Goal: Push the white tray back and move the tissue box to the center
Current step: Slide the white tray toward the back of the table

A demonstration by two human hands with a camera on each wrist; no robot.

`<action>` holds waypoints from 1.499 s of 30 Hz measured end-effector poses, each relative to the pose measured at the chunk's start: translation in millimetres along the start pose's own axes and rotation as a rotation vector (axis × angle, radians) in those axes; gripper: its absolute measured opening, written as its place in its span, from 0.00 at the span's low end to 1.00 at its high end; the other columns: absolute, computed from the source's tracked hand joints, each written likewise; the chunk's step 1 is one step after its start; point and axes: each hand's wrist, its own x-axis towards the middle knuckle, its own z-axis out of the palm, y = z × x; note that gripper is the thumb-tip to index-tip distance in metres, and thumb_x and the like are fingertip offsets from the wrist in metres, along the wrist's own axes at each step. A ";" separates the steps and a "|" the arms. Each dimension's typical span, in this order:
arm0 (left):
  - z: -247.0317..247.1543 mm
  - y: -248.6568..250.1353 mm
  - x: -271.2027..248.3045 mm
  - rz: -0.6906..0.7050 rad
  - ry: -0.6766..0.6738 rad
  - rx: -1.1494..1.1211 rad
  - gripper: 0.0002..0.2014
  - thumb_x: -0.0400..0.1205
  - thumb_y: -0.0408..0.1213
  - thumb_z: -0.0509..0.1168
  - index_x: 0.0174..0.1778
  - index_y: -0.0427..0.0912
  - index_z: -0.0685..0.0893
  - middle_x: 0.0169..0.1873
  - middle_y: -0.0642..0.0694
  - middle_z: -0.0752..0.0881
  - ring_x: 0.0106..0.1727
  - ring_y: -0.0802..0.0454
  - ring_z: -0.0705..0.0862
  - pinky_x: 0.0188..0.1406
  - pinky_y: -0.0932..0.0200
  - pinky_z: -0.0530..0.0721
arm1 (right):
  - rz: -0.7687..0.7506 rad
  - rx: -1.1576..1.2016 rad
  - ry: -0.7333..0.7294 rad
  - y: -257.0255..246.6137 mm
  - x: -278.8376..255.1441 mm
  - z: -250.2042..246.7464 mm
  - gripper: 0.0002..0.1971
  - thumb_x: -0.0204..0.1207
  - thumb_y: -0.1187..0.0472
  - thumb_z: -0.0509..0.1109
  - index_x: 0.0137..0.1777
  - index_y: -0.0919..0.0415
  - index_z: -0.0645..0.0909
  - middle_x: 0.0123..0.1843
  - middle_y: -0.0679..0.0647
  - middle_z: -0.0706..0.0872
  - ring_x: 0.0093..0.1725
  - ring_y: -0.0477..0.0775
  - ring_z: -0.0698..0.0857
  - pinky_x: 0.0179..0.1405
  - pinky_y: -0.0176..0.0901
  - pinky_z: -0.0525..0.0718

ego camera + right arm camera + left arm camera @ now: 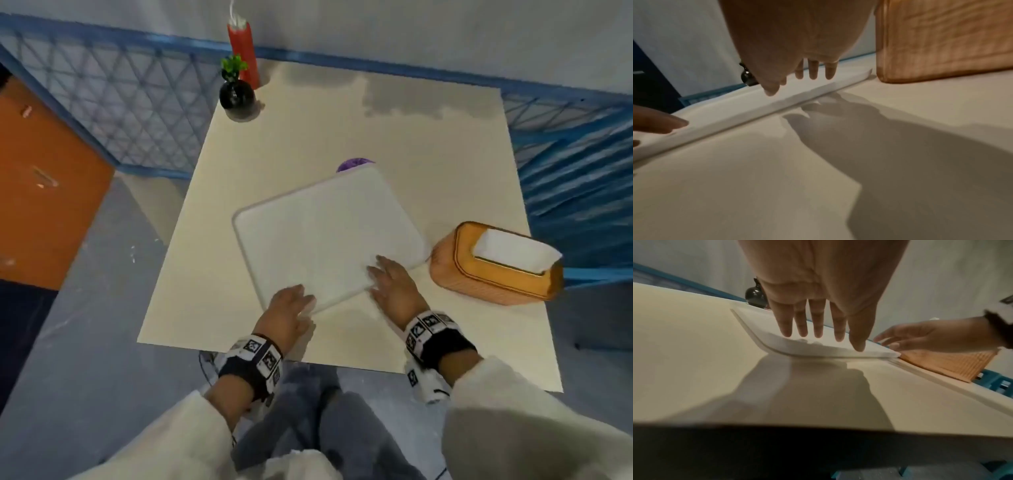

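Fingers (818,324) of both hands are lying straight on the tray's (318,226) near edge, pressing to slide it back, clearing the centre for the box (493,263).

My table (342,137) has a pale cream top. At its far left corner stands a small round black vase (237,95) holding a green sprig (234,67). Just behind the vase rises a tall red cylinder (243,51) with a white top. Near the middle of the table I see part of a purple thing (354,163), mostly hidden, so I cannot tell what it is. A blue lattice fence (113,102) runs beyond the far and left edges, and more of it past the right edge. Left of the table stands an orange cabinet (41,178) on the grey floor (85,325).
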 end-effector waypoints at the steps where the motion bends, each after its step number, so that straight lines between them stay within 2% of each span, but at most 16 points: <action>1: 2.6 -2.9 2.8 -0.019 -0.059 -0.007 0.21 0.77 0.34 0.65 0.67 0.42 0.73 0.74 0.35 0.69 0.75 0.41 0.63 0.75 0.44 0.70 | 0.011 -0.016 -0.016 3.8 7.2 5.2 0.22 0.75 0.63 0.67 0.69 0.64 0.71 0.76 0.71 0.68 0.75 0.72 0.67 0.76 0.66 0.64; 3: 3.3 -4.7 2.5 -0.013 -0.052 -0.010 0.18 0.79 0.33 0.61 0.66 0.42 0.74 0.75 0.35 0.67 0.76 0.37 0.62 0.74 0.43 0.71 | 0.032 -0.094 -0.077 4.3 12.6 6.8 0.24 0.79 0.52 0.56 0.72 0.62 0.67 0.79 0.68 0.64 0.78 0.70 0.62 0.79 0.63 0.59; 5: 6.5 -7.0 2.2 -0.031 -0.028 -0.023 0.16 0.79 0.32 0.60 0.63 0.43 0.77 0.75 0.36 0.68 0.77 0.37 0.61 0.72 0.42 0.73 | 0.035 -0.133 -0.138 3.3 12.9 7.2 0.29 0.76 0.45 0.43 0.72 0.59 0.67 0.80 0.65 0.63 0.79 0.67 0.61 0.79 0.59 0.56; 7: 9.0 -8.7 2.1 -0.052 -0.031 -0.030 0.15 0.81 0.34 0.60 0.63 0.46 0.77 0.76 0.38 0.68 0.78 0.38 0.61 0.71 0.41 0.73 | 0.045 -0.146 -0.148 5.4 12.6 8.2 0.30 0.75 0.43 0.40 0.72 0.56 0.66 0.80 0.61 0.63 0.79 0.64 0.60 0.79 0.57 0.57; 11: 8.1 -9.2 4.2 -0.001 0.018 0.011 0.18 0.80 0.45 0.50 0.60 0.48 0.79 0.71 0.35 0.75 0.73 0.33 0.68 0.61 0.35 0.81 | 0.062 -0.134 -0.155 6.2 17.4 4.0 0.30 0.74 0.44 0.44 0.70 0.56 0.70 0.79 0.61 0.66 0.78 0.65 0.62 0.76 0.59 0.61; 14: 5.0 -8.7 11.8 -0.006 0.033 -0.025 0.14 0.79 0.34 0.61 0.60 0.46 0.80 0.70 0.33 0.75 0.73 0.32 0.68 0.62 0.32 0.80 | 0.058 -0.108 -0.152 4.8 26.0 -0.9 0.29 0.74 0.45 0.46 0.68 0.58 0.73 0.77 0.63 0.69 0.76 0.67 0.65 0.74 0.61 0.65; 17: -1.6 -10.5 31.0 -0.012 0.048 -0.055 0.15 0.79 0.39 0.54 0.58 0.45 0.81 0.69 0.33 0.77 0.72 0.31 0.70 0.61 0.33 0.80 | 0.063 -0.084 -0.134 6.3 45.4 -7.9 0.24 0.77 0.48 0.52 0.67 0.60 0.74 0.77 0.64 0.69 0.77 0.68 0.64 0.75 0.60 0.63; 19: -8.8 -12.1 49.0 -0.007 0.046 -0.061 0.12 0.79 0.34 0.59 0.57 0.45 0.82 0.69 0.32 0.77 0.71 0.30 0.70 0.63 0.33 0.79 | 0.081 -0.071 -0.129 8.7 64.2 -15.4 0.19 0.79 0.57 0.60 0.68 0.61 0.72 0.79 0.63 0.65 0.79 0.66 0.61 0.77 0.59 0.59; 25: -40.9 -12.1 119.4 0.002 0.065 -0.093 0.12 0.78 0.30 0.65 0.57 0.43 0.83 0.70 0.31 0.75 0.73 0.32 0.68 0.72 0.39 0.71 | 0.127 -0.037 -0.158 23.8 133.6 -43.5 0.19 0.79 0.61 0.63 0.69 0.60 0.71 0.81 0.61 0.61 0.79 0.62 0.57 0.80 0.57 0.56; 28: -56.3 -9.6 150.6 -0.023 0.047 -0.111 0.12 0.79 0.32 0.63 0.58 0.43 0.83 0.72 0.33 0.73 0.75 0.36 0.65 0.76 0.51 0.63 | 0.129 -0.031 -0.148 32.6 162.6 -54.3 0.19 0.78 0.61 0.64 0.69 0.61 0.71 0.80 0.61 0.62 0.79 0.63 0.58 0.79 0.57 0.58; 31: -68.8 -9.3 186.8 0.006 0.032 -0.085 0.12 0.79 0.31 0.62 0.58 0.43 0.83 0.72 0.33 0.72 0.75 0.35 0.64 0.76 0.44 0.67 | 0.138 -0.031 -0.153 44.4 192.4 -67.1 0.20 0.78 0.59 0.64 0.69 0.60 0.72 0.80 0.61 0.62 0.78 0.64 0.58 0.79 0.57 0.58; 32: -71.9 -9.9 198.6 -0.005 0.006 -0.073 0.13 0.80 0.31 0.61 0.59 0.44 0.82 0.73 0.34 0.71 0.76 0.37 0.63 0.77 0.45 0.65 | 0.146 -0.030 -0.157 48.2 201.7 -71.4 0.19 0.78 0.59 0.64 0.69 0.60 0.72 0.80 0.61 0.61 0.78 0.63 0.58 0.79 0.58 0.59; 36: -77.1 -14.3 238.6 -0.121 -0.077 -0.094 0.17 0.82 0.40 0.58 0.67 0.48 0.74 0.77 0.41 0.65 0.77 0.47 0.60 0.70 0.63 0.58 | 0.168 -0.033 -0.153 62.5 233.1 -85.1 0.19 0.78 0.60 0.65 0.68 0.60 0.73 0.80 0.60 0.62 0.78 0.63 0.58 0.78 0.62 0.60; 39: -81.7 -12.3 265.5 -0.177 -0.090 -0.141 0.21 0.82 0.45 0.58 0.71 0.47 0.69 0.76 0.42 0.64 0.76 0.51 0.61 0.63 0.69 0.57 | 0.156 -0.052 -0.154 73.6 255.6 -93.3 0.19 0.78 0.60 0.64 0.68 0.60 0.73 0.81 0.60 0.60 0.78 0.64 0.57 0.79 0.59 0.58; 43: -90.8 -10.5 298.5 -0.176 -0.099 -0.128 0.22 0.81 0.45 0.59 0.71 0.45 0.69 0.76 0.42 0.64 0.76 0.50 0.63 0.60 0.72 0.57 | 0.146 -0.064 -0.153 86.1 281.5 -104.3 0.19 0.79 0.59 0.64 0.69 0.61 0.71 0.81 0.61 0.59 0.78 0.65 0.57 0.78 0.57 0.58; 45: -96.6 -7.1 310.1 -0.175 -0.096 -0.133 0.23 0.81 0.44 0.59 0.72 0.43 0.67 0.76 0.41 0.64 0.77 0.49 0.61 0.67 0.64 0.60 | 0.137 -0.067 -0.135 90.0 290.8 -108.8 0.19 0.78 0.59 0.64 0.69 0.61 0.72 0.81 0.62 0.61 0.78 0.65 0.58 0.78 0.56 0.58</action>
